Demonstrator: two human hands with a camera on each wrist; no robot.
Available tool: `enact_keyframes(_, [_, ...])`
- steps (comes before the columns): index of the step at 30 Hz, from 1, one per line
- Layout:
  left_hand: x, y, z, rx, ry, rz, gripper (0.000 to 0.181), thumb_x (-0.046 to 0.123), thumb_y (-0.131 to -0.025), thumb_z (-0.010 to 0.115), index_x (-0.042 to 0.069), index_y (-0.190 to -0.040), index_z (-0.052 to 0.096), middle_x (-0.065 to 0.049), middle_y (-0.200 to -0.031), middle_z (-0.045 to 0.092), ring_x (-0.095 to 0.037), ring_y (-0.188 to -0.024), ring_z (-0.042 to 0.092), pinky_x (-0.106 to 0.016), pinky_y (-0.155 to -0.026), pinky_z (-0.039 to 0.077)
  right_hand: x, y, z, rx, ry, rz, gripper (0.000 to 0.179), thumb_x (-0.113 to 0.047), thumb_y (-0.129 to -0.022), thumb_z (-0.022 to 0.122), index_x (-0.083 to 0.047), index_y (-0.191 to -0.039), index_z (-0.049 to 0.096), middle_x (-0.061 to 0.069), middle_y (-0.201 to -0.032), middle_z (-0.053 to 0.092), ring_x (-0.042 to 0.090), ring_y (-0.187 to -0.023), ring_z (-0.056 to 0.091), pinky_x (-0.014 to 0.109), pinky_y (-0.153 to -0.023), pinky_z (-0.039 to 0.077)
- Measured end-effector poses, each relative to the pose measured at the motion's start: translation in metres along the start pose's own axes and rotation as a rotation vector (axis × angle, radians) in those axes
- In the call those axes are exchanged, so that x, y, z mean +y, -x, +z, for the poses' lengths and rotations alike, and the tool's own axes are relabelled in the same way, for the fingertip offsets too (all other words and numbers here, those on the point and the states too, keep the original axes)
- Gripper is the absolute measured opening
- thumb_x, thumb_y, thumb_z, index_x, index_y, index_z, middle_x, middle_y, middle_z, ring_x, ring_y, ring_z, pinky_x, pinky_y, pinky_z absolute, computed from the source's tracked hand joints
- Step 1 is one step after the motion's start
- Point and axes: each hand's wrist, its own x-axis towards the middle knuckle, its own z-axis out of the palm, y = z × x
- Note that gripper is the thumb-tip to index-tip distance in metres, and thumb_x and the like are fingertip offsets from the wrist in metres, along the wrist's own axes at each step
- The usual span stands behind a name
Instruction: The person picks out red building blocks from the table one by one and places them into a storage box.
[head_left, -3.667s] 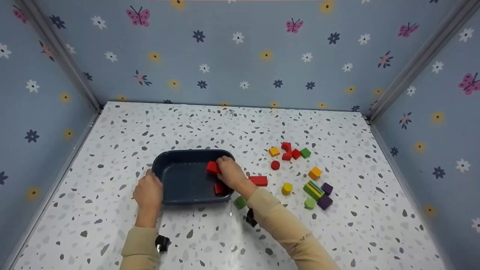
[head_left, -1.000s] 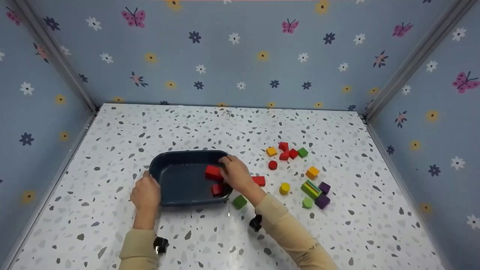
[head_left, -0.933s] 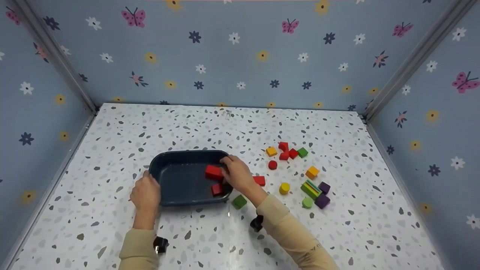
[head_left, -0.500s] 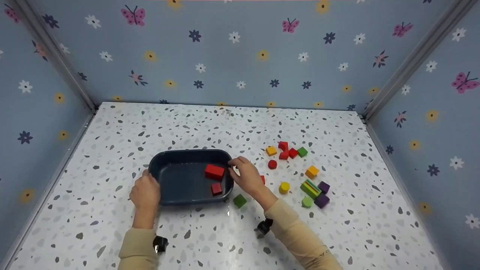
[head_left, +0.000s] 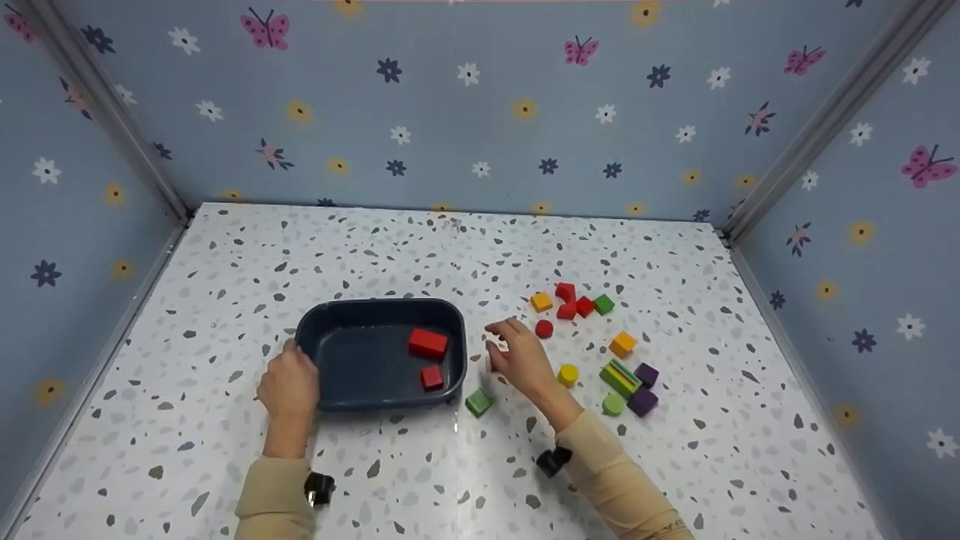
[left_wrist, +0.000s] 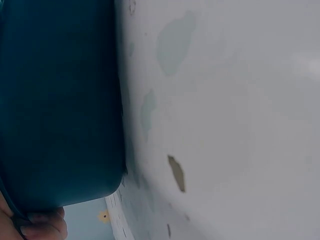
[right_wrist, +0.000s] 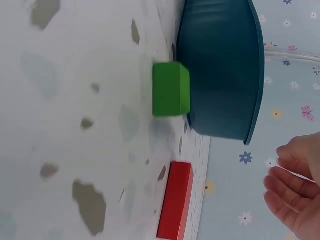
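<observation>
A dark blue rectangular tub stands on the speckled tabletop, with a longer red block and a small red cube inside at its right end. My left hand grips the tub's left rim; the left wrist view shows fingers curled over that rim. To the right of the tub, my right hand hovers with fingers parted and nothing between them. It partly covers a long red block in the head view. A green block lies just off the tub's front right corner.
Right of the hand lie a red cylinder, a yellow cylinder, an orange cube and a green striped block beside purple blocks. Farther back sits a red arch among small blocks. Patterned walls enclose three sides.
My right hand has let go of the longer red block inside the tub and moved right, out over the table. My left hand has stayed on the rim.
</observation>
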Motion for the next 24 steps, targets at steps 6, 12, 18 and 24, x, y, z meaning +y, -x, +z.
enact_keyframes(6, [0.001,-0.001,-0.001,-0.015,-0.003,-0.008,0.024,0.009,-0.091,0.039,-0.005,-0.104,0.053,-0.033,-0.08,0.057,-0.051,-0.064,0.054,-0.057,-0.052,0.038,0.012,0.005,-0.008,-0.144,0.053,0.042,0.025,-0.011,-0.082,0.063,-0.004,-0.105,0.059,0.008,-0.101,0.057,0.019,-0.091,0.055,0.03,-0.082,0.044])
enact_keyframes(12, [0.001,0.0,0.0,-0.015,0.0,-0.017,0.023,0.009,-0.091,0.039,-0.005,-0.103,0.053,-0.033,-0.08,0.057,-0.051,-0.065,0.054,-0.057,-0.052,0.038,0.022,0.008,-0.011,-0.258,0.117,-0.003,0.03,-0.011,-0.08,0.064,-0.003,-0.109,0.057,0.01,-0.105,0.056,0.021,-0.097,0.053,0.033,-0.084,0.043])
enact_keyframes(18, [0.0,0.0,0.001,-0.01,-0.003,-0.008,0.024,0.008,-0.09,0.039,-0.005,-0.103,0.053,-0.033,-0.08,0.057,-0.051,-0.064,0.054,-0.057,-0.051,0.038,0.03,0.011,-0.011,-0.293,0.181,-0.052,0.035,-0.015,-0.078,0.067,-0.004,-0.11,0.057,0.009,-0.101,0.057,0.02,-0.091,0.054,0.032,-0.079,0.044])
enact_keyframes(24, [0.0,-0.001,0.001,-0.008,-0.006,-0.011,0.023,0.009,-0.091,0.039,-0.004,-0.102,0.053,-0.033,-0.08,0.057,-0.052,-0.065,0.054,-0.057,-0.052,0.038,0.034,0.013,-0.01,-0.349,0.239,-0.046,0.04,-0.016,-0.076,0.07,-0.004,-0.112,0.057,0.009,-0.101,0.057,0.019,-0.089,0.054,0.032,-0.08,0.044])
